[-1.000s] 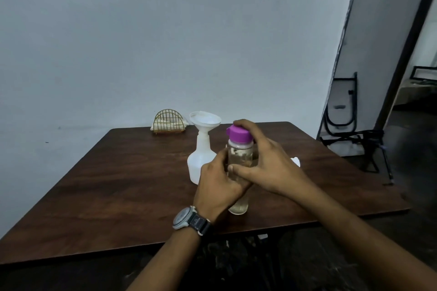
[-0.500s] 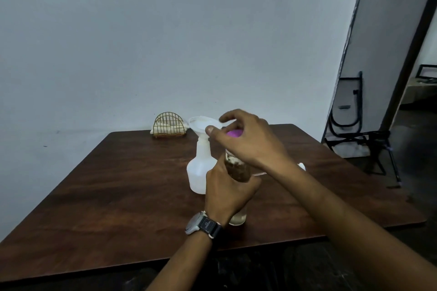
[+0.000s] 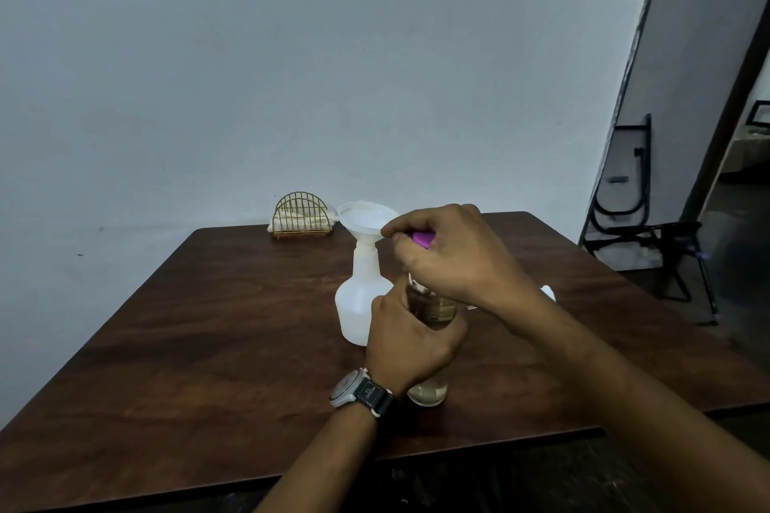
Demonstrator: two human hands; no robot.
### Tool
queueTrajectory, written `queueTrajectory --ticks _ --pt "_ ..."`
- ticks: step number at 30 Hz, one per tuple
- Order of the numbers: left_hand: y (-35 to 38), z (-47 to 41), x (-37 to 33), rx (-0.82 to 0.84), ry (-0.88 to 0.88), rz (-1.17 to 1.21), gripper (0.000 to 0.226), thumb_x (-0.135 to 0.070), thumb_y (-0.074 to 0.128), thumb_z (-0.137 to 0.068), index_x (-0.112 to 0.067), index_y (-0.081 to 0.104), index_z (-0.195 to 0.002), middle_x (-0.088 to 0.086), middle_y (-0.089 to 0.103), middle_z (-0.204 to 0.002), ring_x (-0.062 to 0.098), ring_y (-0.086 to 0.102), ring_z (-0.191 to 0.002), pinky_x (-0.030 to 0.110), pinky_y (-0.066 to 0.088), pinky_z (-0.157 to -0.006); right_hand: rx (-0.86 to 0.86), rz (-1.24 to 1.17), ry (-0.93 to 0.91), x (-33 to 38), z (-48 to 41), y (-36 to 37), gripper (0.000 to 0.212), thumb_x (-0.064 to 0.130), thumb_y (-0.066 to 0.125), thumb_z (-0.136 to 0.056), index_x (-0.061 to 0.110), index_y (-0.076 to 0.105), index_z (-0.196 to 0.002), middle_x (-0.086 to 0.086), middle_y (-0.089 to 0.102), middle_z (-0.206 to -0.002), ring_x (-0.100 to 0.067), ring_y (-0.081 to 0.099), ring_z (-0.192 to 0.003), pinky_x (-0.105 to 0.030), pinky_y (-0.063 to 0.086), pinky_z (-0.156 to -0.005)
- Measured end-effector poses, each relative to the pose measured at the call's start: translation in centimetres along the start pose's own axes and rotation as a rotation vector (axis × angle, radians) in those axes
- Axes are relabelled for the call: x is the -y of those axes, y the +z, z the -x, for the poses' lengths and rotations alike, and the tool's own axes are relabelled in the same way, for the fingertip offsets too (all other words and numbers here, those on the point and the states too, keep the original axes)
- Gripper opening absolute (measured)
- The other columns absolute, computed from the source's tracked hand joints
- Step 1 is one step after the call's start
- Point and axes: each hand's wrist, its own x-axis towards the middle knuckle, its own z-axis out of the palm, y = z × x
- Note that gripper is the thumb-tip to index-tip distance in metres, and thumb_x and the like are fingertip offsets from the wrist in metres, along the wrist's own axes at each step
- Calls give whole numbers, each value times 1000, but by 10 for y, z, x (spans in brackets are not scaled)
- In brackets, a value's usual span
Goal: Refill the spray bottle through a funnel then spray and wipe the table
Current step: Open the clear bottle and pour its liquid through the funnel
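Cap off, pour pending.
L hand gripped water bottle, R hand pinched cap (funnel looked tippable, spill risk).

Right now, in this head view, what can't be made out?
- Clear bottle: its mouth and middle are hidden by both hands.
- Purple cap: mostly covered by the right hand; whether it is fully off is unclear.
- White object behind the right forearm: mostly hidden, unidentifiable.
- Spray bottle: fill level unreadable through its cloudy wall.
- Funnel: inside not visible.
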Motion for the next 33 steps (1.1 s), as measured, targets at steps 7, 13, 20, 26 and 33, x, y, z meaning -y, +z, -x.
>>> queueTrajectory --ticks 7,13,20,26,33 --pt "1 -3 2 38 -2 50 31 -40 79 -68 -23 65 -91 -11 73 -79 7 71 -75 38 58 -71 14 -106 -23 -6 -2 -3 26 15 63 -92 27 85 -101 14 78 -72 6 73 -77 -16 56 -82" --pt "3 -6 6 118 -2 150 27 -30 77 -71 -16 66 -91 -1 74 -79 18 73 -72 46 58 -66 86 -180 -32 -7 -3 -9 27 9 62 -93 24 84 -96 15 77 -70 6 72 -75 -13 53 -79" --pt "2 -6 12 137 22 209 22 -21 77 -74 -12 66 -90 4 74 -78 25 73 -72 50 57 -64 174 -295 -85 -14 -1 -11 20 31 76 -96 29 78 -117 9 82 -92 -5 77 -89 -16 57 -85" --pt "5 0 2 5 38 92 25 -33 77 -73 -23 64 -92 -7 71 -75 13 71 -70 40 58 -70 25 136 -114 -10 8 -46 67 85 52 -76 36 71 -116 13 65 -102 -2 62 -87 -24 48 -77" --pt "7 5 -5 -110 17 -11 29 -38 76 -72 -27 62 -95 -12 71 -73 6 70 -69 30 57 -68 79 543 -129 22 0 -46 43 58 66 -88 18 80 -92 1 70 -89 -18 66 -86 -32 53 -68"
